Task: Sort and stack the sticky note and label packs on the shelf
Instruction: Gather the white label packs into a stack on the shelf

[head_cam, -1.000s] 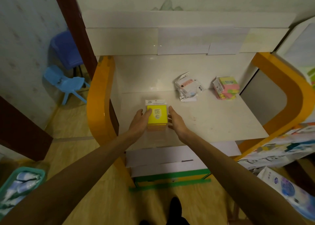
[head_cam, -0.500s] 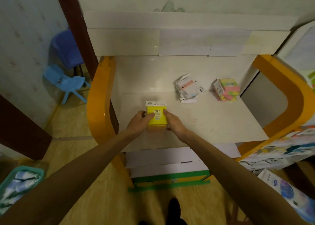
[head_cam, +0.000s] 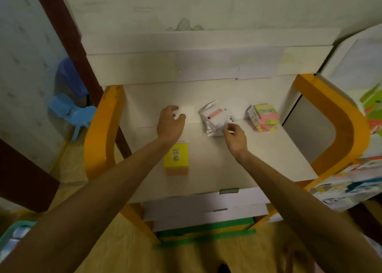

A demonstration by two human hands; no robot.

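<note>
A stack of yellow sticky note packs (head_cam: 176, 158) sits on the white shelf (head_cam: 258, 165) near its front left, partly hidden by my left forearm. My left hand (head_cam: 170, 121) hovers over the shelf behind the stack, fingers loosely curled and holding nothing. A pile of white label packs (head_cam: 215, 118) in clear wrappers lies at the back middle. My right hand (head_cam: 234, 135) reaches to the pile's front right corner and its fingertips pinch a pack's edge. A stack of pink, green and yellow sticky note packs (head_cam: 263, 117) stands at the back right.
Orange side frames (head_cam: 103, 132) bound the shelf on both sides. A white upper shelf (head_cam: 186, 66) overhangs the back. A blue child's chair (head_cam: 72, 112) stands left of the unit. Colourful boxes (head_cam: 355, 181) lie at the right, a teal basket (head_cam: 12, 237) at the lower left.
Both hands let go of the yellow stack and moved toward the back of the shelf. My right hand reached the white label packs. The camera moved closer.
</note>
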